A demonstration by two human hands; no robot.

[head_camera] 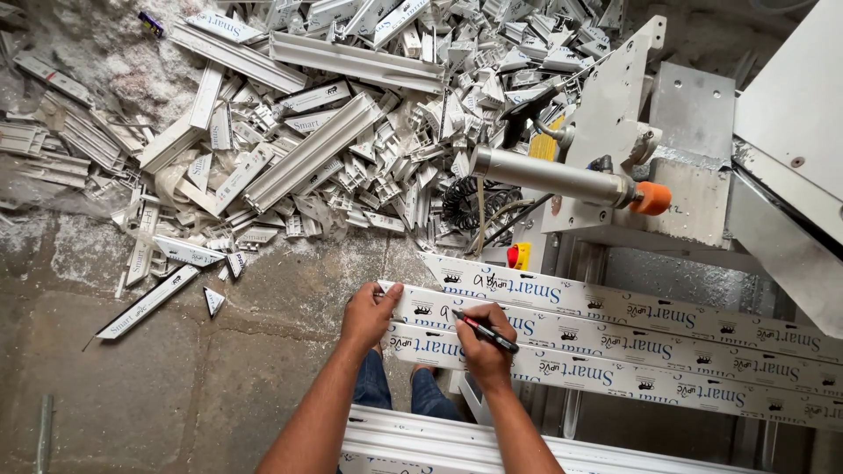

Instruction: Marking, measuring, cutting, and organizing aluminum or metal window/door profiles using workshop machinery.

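Observation:
My left hand [369,314] grips the near end of a long white plastic profile strip [615,333] that lies with two like strips across a machine bed. A red and black marker pen [486,332] is in my right hand [481,349], with its tip touching the same strip just right of my left hand. The strips carry blue printed film and run off to the right edge of the head view.
A big heap of white profile offcuts [334,132] covers the concrete floor [176,386] at the back. A cutting machine with a steel cylinder [553,178] and orange cap [652,198] stands to the right. More white profiles [457,448] lie by my legs.

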